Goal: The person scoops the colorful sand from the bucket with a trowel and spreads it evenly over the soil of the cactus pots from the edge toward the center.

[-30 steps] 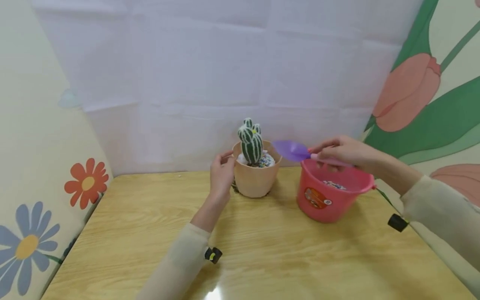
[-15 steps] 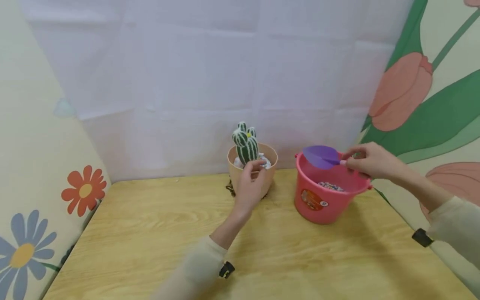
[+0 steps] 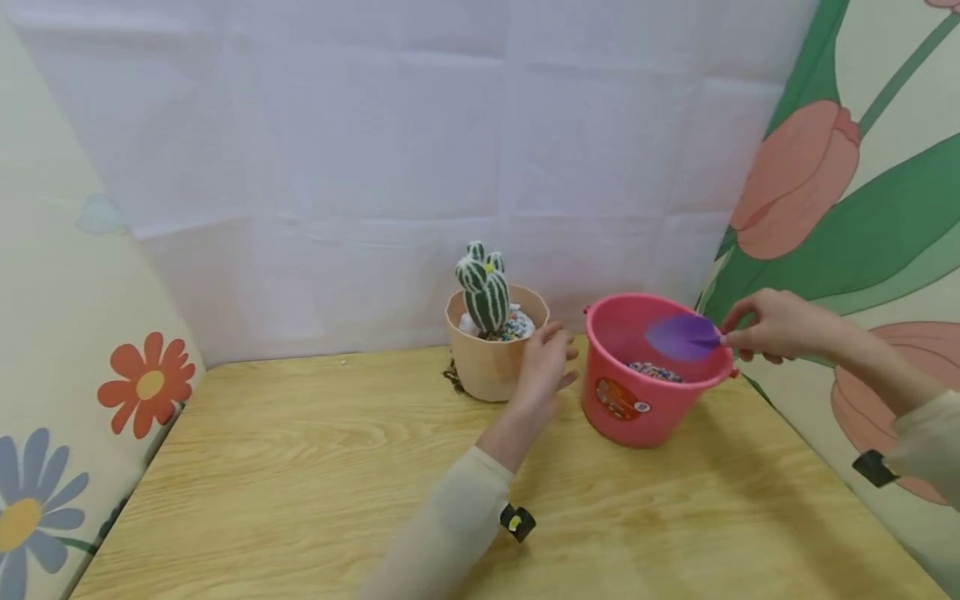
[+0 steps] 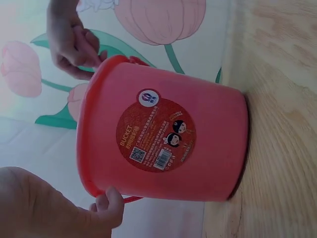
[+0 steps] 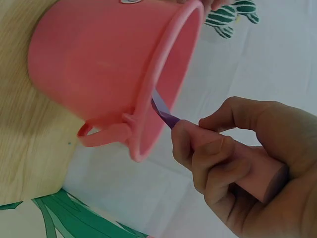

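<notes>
My right hand grips the pink handle of a toy trowel; its purple blade dips inside the mouth of a pink bucket. Multicoloured pebbles lie at the bottom of that bucket. Between pot and bucket is my left hand, fingers loosely bent with nothing in them. In the left wrist view, its fingertips overlap the bucket's rim. To its left stands a peach-coloured pot with a knitted green-and-white cactus in it, among white filling and coloured pebbles.
Everything stands on a wood-grain table. White cloth hangs close behind the pot and bucket. A wall painted with tulips rises along the right side. Dark root-like strands show at the pot's lower left.
My left hand has gone from the pot's left side, across its front, to the gap beside the bucket. My right hand has moved right, taking the trowel's blade from beside the pot into the bucket.
</notes>
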Demonstrator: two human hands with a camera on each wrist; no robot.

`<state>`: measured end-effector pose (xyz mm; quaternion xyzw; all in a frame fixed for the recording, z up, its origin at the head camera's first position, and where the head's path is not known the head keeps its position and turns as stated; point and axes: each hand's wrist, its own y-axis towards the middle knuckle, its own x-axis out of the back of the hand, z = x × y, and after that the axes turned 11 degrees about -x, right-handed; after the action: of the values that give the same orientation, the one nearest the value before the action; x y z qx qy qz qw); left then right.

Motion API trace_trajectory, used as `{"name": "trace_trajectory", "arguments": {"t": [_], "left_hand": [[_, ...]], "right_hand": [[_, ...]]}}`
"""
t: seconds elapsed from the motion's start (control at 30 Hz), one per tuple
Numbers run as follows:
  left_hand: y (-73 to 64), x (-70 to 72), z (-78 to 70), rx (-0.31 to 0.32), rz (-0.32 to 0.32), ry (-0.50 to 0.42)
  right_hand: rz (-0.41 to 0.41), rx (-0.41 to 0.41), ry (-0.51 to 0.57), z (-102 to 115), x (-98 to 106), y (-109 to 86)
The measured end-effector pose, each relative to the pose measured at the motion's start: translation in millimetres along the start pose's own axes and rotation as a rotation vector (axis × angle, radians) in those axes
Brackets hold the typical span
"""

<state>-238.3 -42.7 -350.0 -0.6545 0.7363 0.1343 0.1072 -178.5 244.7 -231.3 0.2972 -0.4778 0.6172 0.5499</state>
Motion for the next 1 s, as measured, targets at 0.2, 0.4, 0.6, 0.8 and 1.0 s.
{"name": "trace_trajectory", "arguments": {"t": [0.2, 0.4, 0.6, 0.8, 1.0], "left_hand": [[-0.4, -5.1, 3.6, -0.002, 0.028, -0.035], [-5.2, -16.3, 8.2, 0.000, 0.089, -0.011], [-8.7, -24.2, 13.4, -0.050, 0.106, -0.055], [-12.7, -28.8, 18.6, 0.012, 0.088, -0.241], [-14.7, -35.5, 22.2, 0.087, 0.050, -0.458]], "right_hand": [[-0.031, 0.036, -0.055, -6.3, -6.2, 6.5], [-0.112, 0.098, -0.132, -7.1, -13.2, 15.5], [-0.169, 0.093, -0.237, 8.6, -22.3, 22.8], [-0.276, 0.079, -0.397, 17.4, -32.5, 30.7], [-0.342, 0.085, -0.524, 19.8, -34.6, 35.6]]}}
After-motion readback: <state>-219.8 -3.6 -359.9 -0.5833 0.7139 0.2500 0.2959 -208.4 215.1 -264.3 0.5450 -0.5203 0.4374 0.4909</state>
